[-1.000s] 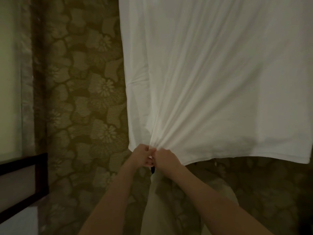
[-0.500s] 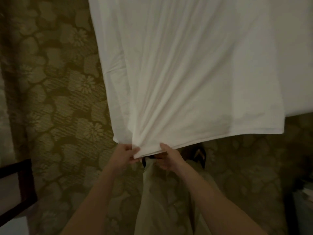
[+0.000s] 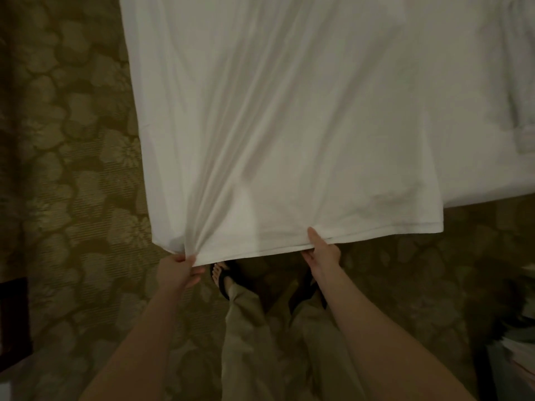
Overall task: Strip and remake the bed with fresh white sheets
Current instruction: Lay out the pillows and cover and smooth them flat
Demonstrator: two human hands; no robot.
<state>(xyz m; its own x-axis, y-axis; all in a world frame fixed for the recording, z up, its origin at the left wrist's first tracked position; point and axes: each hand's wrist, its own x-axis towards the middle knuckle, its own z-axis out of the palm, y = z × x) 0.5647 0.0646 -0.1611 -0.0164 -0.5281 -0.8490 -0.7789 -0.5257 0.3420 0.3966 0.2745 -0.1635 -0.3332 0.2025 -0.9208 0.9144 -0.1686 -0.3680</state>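
A white sheet (image 3: 289, 125) stretches away from me over the bed, its near hem hanging free above the floor. My left hand (image 3: 181, 270) pinches the hem near the sheet's left corner, and folds fan out from that grip. My right hand (image 3: 322, 251) holds the hem further right, thumb on top of the cloth and fingers underneath. More white bedding (image 3: 492, 111) lies on the bed at the right, beyond the sheet's right edge.
Patterned olive carpet (image 3: 72, 183) covers the floor on the left and below. My legs in light trousers and black sandals (image 3: 224, 277) stand under the hem. Dark furniture (image 3: 13, 316) sits at the left edge, and a stack of things (image 3: 518, 351) at the lower right.
My hands were together at one bunched spot on the hem; the right hand has slid right along it, so the hands are now apart. The view has shifted right.
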